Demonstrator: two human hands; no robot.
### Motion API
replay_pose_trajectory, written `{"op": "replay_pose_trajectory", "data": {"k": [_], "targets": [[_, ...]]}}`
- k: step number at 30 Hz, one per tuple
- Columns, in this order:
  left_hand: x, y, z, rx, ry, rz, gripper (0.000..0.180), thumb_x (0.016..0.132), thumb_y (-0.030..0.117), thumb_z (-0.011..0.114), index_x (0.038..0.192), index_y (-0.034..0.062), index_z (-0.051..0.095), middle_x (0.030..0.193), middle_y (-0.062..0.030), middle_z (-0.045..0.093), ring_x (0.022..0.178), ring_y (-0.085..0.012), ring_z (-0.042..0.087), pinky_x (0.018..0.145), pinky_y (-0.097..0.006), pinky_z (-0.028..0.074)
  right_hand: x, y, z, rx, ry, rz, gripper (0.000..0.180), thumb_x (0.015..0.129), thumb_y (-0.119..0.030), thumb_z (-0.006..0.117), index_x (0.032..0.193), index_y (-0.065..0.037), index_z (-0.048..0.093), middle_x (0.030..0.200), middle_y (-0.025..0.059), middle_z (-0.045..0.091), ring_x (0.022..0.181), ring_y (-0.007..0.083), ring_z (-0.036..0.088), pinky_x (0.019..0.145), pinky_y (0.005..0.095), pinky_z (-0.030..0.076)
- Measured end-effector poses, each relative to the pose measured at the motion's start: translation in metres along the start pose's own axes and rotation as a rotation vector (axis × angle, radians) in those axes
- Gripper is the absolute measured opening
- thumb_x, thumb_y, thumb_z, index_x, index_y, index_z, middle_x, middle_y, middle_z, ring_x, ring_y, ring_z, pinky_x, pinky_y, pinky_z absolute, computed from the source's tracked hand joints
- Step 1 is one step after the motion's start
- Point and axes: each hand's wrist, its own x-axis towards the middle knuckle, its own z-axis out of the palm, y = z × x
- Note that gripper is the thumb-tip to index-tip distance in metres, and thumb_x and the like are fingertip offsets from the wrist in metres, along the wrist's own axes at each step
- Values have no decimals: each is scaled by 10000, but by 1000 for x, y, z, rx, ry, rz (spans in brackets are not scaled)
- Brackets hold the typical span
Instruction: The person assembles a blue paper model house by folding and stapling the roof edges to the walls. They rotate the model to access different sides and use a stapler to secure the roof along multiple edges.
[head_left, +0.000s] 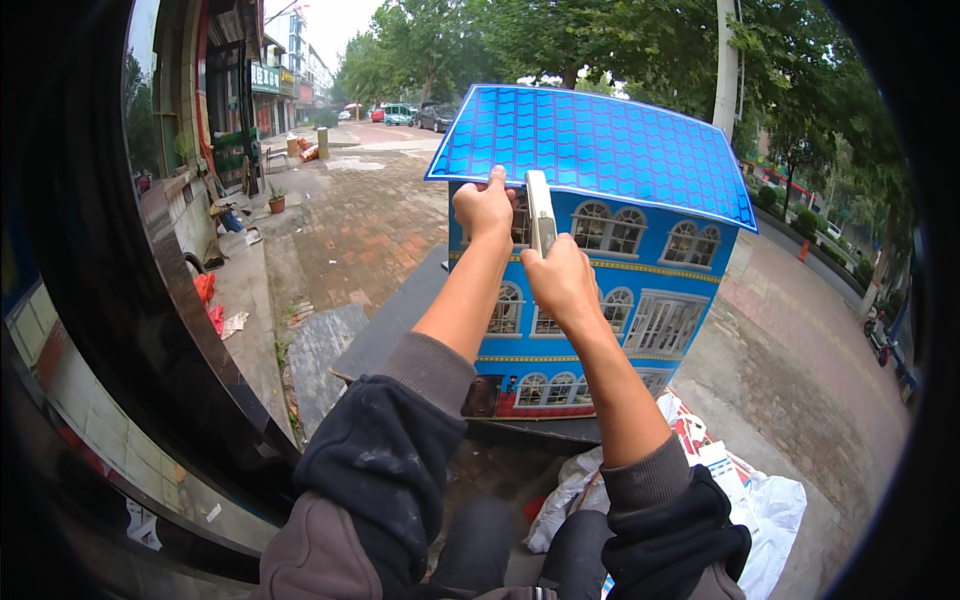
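A blue model house (590,345), printed with arched windows, stands upright before me under a bright blue tile-patterned roof panel (600,145). At the front eave, toward its left end, the thumb of my left hand (484,208) lies over the roof's lower edge and the fingers are curled beneath it. My right hand (562,280) is closed round a slim silver tool that looks like a hand stapler (540,212). Its far end meets the roof edge just right of my left hand. Whether its jaws grip the panel, I cannot tell.
A dark grey table (395,330) bears the house. White and red plastic sacks (770,520) lie low on the right, by my knees. Brick paving (350,225) stretches beyond. At the left are a dark door frame (190,330) and a potted plant (277,204).
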Motion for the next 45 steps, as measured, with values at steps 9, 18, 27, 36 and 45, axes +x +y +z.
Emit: {"op": "replay_pose_trajectory", "data": {"k": [9, 18, 27, 36, 45], "targets": [[18, 17, -30, -152, 15, -47, 184, 919, 154, 621, 899, -23, 579, 841, -96, 619, 699, -191, 636, 615, -335, 590, -4, -5, -8, 7, -71, 11, 447, 845, -252, 530, 1100, 111, 475, 1005, 319, 635, 997, 455, 611, 883, 493, 468], [28, 23, -43, -216, -7, -134, 164, 905, 137, 635, 934, -12, 574, 872, -105, 609, 776, -224, 634, 720, -387, 596, -6, -1, -13, 6, -79, -5, 434, 844, -251, 531, 1091, 102, 478, 994, 308, 642, 988, 451, 615, 876, 495, 471], [31, 27, -55, -142, -82, -171, 134, 891, 149, 651, 896, 34, 583, 781, -50, 593, 628, -139, 550, 619, -324, 563, -9, 0, -10, 34, -79, -19, 406, 837, -245, 531, 1061, 92, 502, 986, 307, 642, 971, 458, 616, 871, 501, 472], [40, 34, -61, -9, -117, -251, 162, 887, 206, 650, 824, 92, 554, 548, 65, 308, 425, -70, 254, 419, -246, 262, -18, -23, 4, 51, -142, -79, 377, 827, -252, 540, 1019, 71, 566, 987, 292, 651, 975, 445, 623, 864, 495, 485], [56, 17, -57, -182, -95, -211, 84, 838, 143, 681, 845, 59, 676, 730, -21, 645, 486, -84, 459, 395, -257, 319, -20, -54, 20, 88, -144, -119, 374, 831, -228, 528, 1028, 89, 562, 994, 295, 650, 991, 443, 621, 870, 499, 483]]}}
